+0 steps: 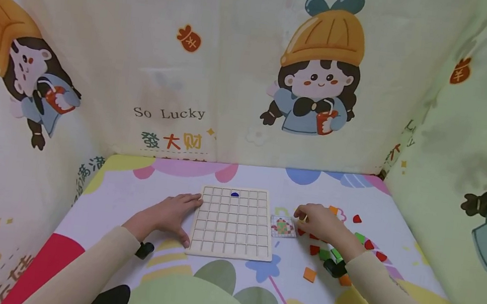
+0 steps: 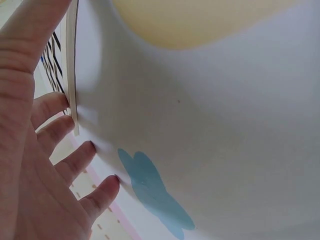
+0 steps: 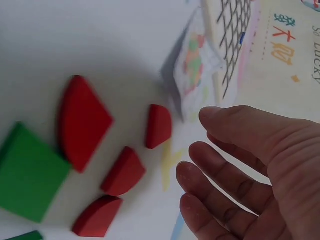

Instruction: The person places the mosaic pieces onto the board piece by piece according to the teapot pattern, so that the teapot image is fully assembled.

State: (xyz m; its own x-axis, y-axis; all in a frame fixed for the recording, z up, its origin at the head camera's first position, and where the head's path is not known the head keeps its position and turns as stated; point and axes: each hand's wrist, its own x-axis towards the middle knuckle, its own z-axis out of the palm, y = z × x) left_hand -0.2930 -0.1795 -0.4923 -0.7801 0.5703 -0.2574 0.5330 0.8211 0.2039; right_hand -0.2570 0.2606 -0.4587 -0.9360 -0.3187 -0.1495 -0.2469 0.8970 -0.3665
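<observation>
A pale wooden board (image 1: 234, 226) with a grid of square cells lies flat on the table. One dark blue half-round piece (image 1: 235, 194) sits in its far row. My left hand (image 1: 174, 214) rests along the board's left edge, thumb and fingers spread. To the right of the board is a small pattern card (image 1: 283, 227), tilted up in the right wrist view. Beside that card hovers my right hand (image 1: 318, 224), its thumb (image 3: 220, 120) apart from the loosely bent fingers, with nothing visible between them. Red rounded pieces (image 3: 85, 122) and a green square piece (image 3: 35, 172) lie close by.
Loose orange (image 1: 309, 274), red (image 1: 381, 256) and green pieces are scattered right of the card, several under or beside my right forearm. A printed cloth covers the table (image 1: 166, 183). Patterned curtains (image 1: 227, 94) stand behind and at both sides.
</observation>
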